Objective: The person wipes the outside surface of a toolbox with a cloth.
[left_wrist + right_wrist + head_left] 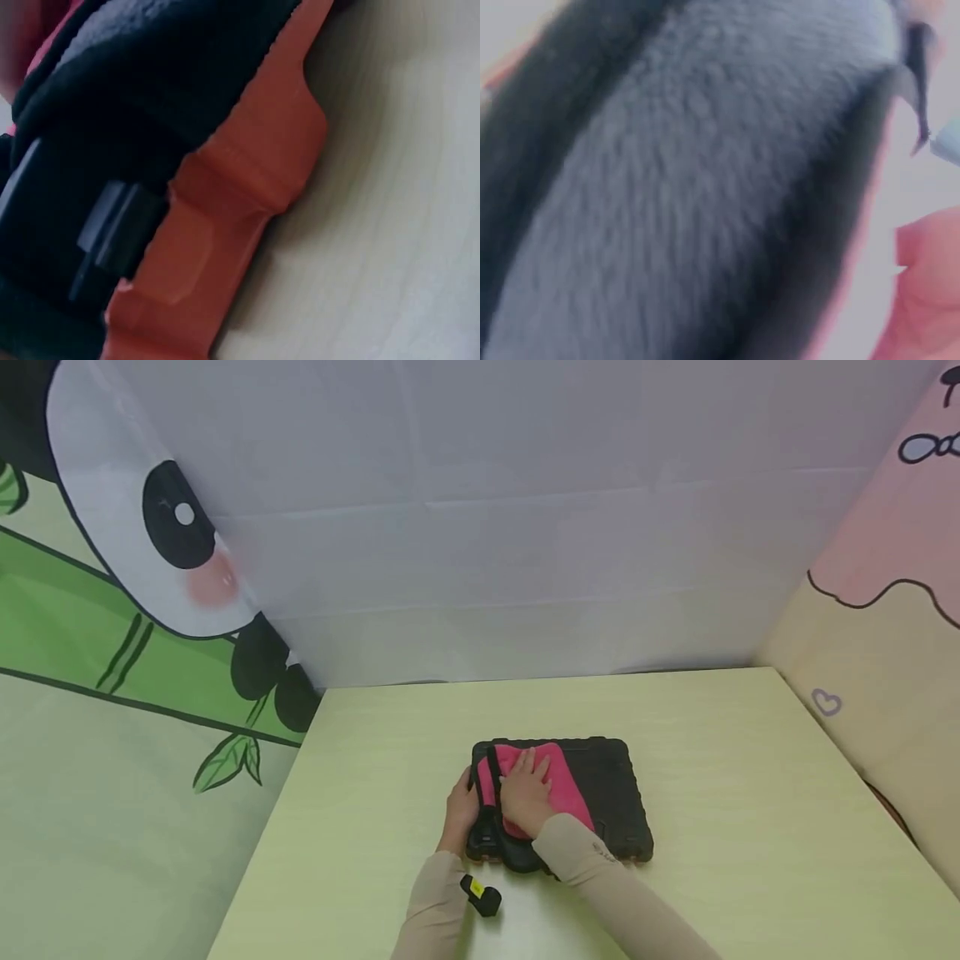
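Observation:
A flat black case [611, 793] lies on the table; in the left wrist view its lower edge shows an orange rim [247, 150] and a dark latch [124, 225]. On its left half is a soft pink fabric piece [573, 785] with black trim and a fuzzy grey lining [652, 202]. My right hand [527, 793] rests on the pink fabric, fingers spread. Against the case's left edge is my left hand [460, 814]; how its fingers bend there is hidden. In the right wrist view, part of a blurred hand shows at the right edge.
The pale table [735, 777] extends around the case on all sides. A small black device with a yellow label [480, 893] is by the left forearm. Behind the table is a pale fabric wall [525, 552], with printed cartoon panels at left and right.

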Motion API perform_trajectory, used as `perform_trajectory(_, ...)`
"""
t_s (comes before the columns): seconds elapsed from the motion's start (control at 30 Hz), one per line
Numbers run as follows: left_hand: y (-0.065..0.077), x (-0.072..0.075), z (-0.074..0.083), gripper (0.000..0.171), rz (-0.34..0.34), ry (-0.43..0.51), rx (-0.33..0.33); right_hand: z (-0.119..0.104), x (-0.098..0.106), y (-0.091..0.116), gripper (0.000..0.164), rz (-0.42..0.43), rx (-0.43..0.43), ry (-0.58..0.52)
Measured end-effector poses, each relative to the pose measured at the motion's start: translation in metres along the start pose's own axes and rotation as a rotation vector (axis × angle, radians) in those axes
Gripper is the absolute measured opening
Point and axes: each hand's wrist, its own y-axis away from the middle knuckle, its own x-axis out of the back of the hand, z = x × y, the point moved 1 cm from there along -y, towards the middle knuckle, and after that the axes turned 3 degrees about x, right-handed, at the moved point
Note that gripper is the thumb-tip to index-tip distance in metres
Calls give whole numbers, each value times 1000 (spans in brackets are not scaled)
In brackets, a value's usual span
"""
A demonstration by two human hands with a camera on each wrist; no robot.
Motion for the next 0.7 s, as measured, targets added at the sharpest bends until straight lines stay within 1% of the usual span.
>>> perform_trajectory(0.1,2,2,0,42,-1,3,3,9,13,4,68,34,64,-33)
perform_trajectory(0.17,2,3,-1,43,-10,3,1,19,30,5,71,60,75,-50)
perform_trajectory(0.23,3,4,-2,43,-16,1,0,33,49,2,72,97,65,-66)
perform_trajectory(0.3,3,4,-3,42,-15,-1,-7,51,66,-1,73,115,30,-86)
perform_trajectory(0.33,3,5,-4,41,-15,-1,-8,61,73,-4,73,120,11,-102)
perform_trajectory(0.4,4,5,-5,41,-16,5,-1,84,81,-7,75,140,-30,-131)
perform_trajectory(0.47,5,6,-5,42,-18,6,-6,105,80,-8,76,158,-74,-159)
perform_trajectory(0.57,7,8,-7,43,-20,7,-5,129,63,-6,78,164,-126,-181)
perform_trajectory(0.63,8,10,-8,43,-20,8,-13,139,46,-4,79,182,-117,-173)
perform_trajectory(0.7,9,11,-9,43,-23,10,-14,145,29,-2,79,214,-90,-150)
